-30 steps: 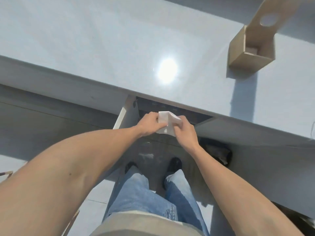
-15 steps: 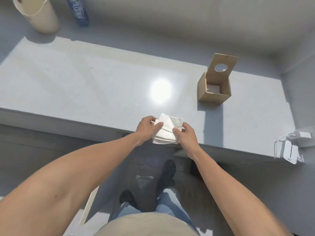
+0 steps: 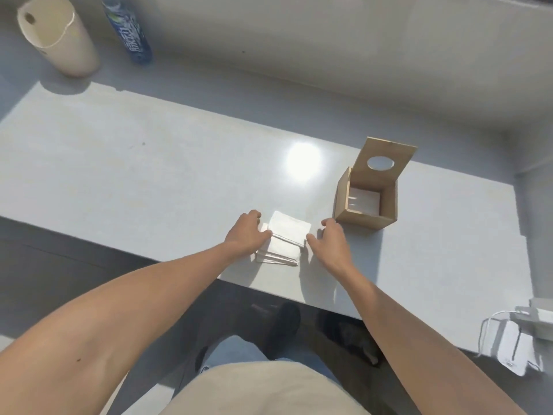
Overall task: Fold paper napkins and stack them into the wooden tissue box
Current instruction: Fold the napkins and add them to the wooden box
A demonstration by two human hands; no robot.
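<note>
A small stack of white paper napkins lies on the pale grey table near its front edge, the top napkin skewed toward the back right. My left hand rests against the stack's left side, fingers touching it. My right hand is just right of the stack, fingers spread, thumb at its right edge. The wooden tissue box stands open to the right, its lid with an oval hole tilted up at the back. White folded napkins lie inside it.
A cream cylindrical container and a blue-labelled bottle stand at the far left by the wall. White chargers with a cable sit at the right edge. My legs and dark shoes show below the table edge.
The napkin stack, held in both hands below and then at the table edge, now lies on the table. Both hands have loosened at its sides. The view has tilted up toward the wall.
</note>
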